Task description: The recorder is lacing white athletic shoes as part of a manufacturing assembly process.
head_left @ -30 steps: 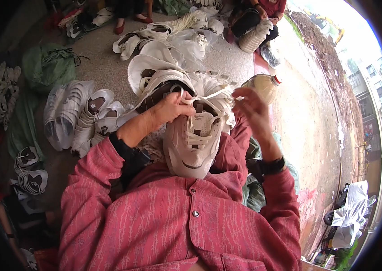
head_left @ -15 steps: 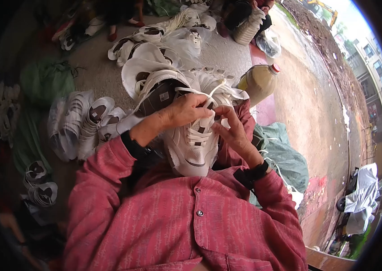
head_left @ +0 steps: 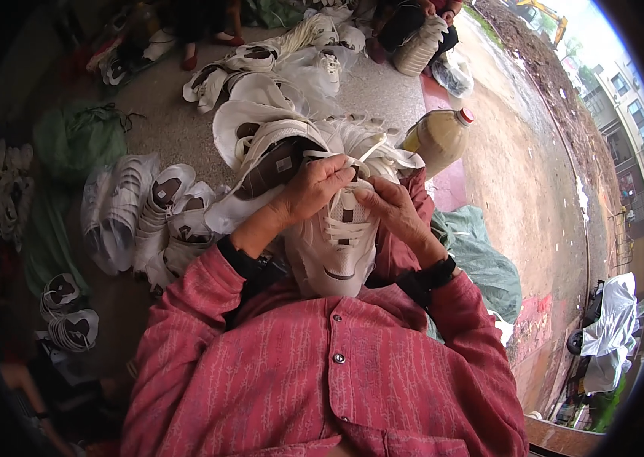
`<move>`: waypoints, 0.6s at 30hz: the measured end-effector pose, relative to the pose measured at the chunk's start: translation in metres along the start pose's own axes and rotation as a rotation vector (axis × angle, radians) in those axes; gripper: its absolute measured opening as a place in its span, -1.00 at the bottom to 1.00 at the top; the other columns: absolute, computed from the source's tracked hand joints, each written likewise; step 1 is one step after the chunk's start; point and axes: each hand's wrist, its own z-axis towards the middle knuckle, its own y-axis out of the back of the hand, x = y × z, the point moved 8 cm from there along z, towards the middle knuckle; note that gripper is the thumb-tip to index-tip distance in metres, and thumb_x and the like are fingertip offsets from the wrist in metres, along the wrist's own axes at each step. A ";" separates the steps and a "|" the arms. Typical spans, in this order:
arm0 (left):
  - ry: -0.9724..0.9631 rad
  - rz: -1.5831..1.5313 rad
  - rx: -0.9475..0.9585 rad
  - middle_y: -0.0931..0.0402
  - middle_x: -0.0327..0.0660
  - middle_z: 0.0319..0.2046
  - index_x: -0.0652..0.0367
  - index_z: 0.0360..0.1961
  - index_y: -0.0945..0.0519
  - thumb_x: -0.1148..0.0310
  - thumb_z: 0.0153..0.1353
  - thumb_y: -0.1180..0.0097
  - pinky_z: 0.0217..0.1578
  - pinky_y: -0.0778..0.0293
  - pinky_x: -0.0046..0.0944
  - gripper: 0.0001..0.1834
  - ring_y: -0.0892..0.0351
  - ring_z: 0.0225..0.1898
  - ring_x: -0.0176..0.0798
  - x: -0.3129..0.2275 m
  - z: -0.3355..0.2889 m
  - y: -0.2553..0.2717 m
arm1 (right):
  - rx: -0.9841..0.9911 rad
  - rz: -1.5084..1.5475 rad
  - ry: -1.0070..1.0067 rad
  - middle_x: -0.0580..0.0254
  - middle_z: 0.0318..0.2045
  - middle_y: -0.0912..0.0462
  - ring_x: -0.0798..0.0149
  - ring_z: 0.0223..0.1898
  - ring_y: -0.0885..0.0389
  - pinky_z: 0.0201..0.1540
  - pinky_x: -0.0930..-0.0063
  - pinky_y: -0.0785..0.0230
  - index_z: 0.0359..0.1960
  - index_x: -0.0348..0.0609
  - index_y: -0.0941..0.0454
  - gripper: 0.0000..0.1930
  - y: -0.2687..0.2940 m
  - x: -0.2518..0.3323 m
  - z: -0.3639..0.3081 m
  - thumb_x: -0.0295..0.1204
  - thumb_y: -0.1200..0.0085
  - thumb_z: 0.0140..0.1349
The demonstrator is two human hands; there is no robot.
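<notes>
A white shoe upper (head_left: 329,255) rests in front of my chest, its toe pointing toward me. A flat white shoelace (head_left: 346,228) crosses its front in several rows. My left hand (head_left: 313,192) pinches the lace at the upper eyelets. My right hand (head_left: 394,209) is closed at the opposite eyelet edge, thumb and forefinger on the lace. The fingertips of both hands nearly meet, and the exact eyelet between them is hidden. Right behind my left hand lies another white upper with a dark lining (head_left: 269,169), among a pile of similar uppers (head_left: 371,145).
Nested white uppers (head_left: 128,206) in clear plastic stand at the left, near a green sack (head_left: 82,141). A large bottle with a red cap (head_left: 438,141) stands beyond my right hand. Another green sack (head_left: 478,255) lies at my right. Far off, a person's hands (head_left: 440,15) hold stacked uppers.
My hands and the shoe upper have shifted slightly to the right. My left fingers have moved up a little along the eyelets, and my right fingers have drawn closer together at the lace.
</notes>
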 end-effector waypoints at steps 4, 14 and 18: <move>-0.041 -0.041 -0.172 -0.51 -0.33 -0.38 0.21 -0.26 -0.54 0.24 0.44 0.12 -0.19 -0.40 -0.40 -0.72 -0.45 -0.28 -0.47 0.007 -0.004 0.015 | -0.002 0.171 0.038 0.53 -0.24 -0.58 0.63 -0.19 -0.46 -0.11 0.68 -0.35 -0.07 -0.23 -0.57 -0.78 0.000 -0.010 0.002 -0.36 -0.07 0.38; -0.152 -0.419 -0.265 -0.57 -0.21 -0.32 0.20 -0.34 -0.50 0.12 0.48 0.18 -0.06 -0.38 -0.39 -0.60 -0.48 -0.20 -0.43 0.012 -0.016 0.016 | -0.055 0.152 0.051 0.61 -0.44 -0.52 0.67 -0.40 -0.40 -0.37 0.72 -0.26 -0.27 -0.15 -0.60 -0.79 0.014 -0.023 0.004 -0.25 -0.15 0.33; -0.065 -0.265 -0.260 -0.55 -0.24 -0.21 0.21 -0.29 -0.51 0.18 0.38 -0.06 0.01 -0.35 -0.39 -0.72 -0.47 -0.12 -0.43 0.006 -0.022 0.016 | -0.108 0.155 0.011 0.52 -0.42 -0.57 0.61 -0.36 -0.47 -0.31 0.68 -0.32 -0.24 -0.15 -0.62 -0.80 0.018 -0.014 -0.011 -0.27 -0.13 0.34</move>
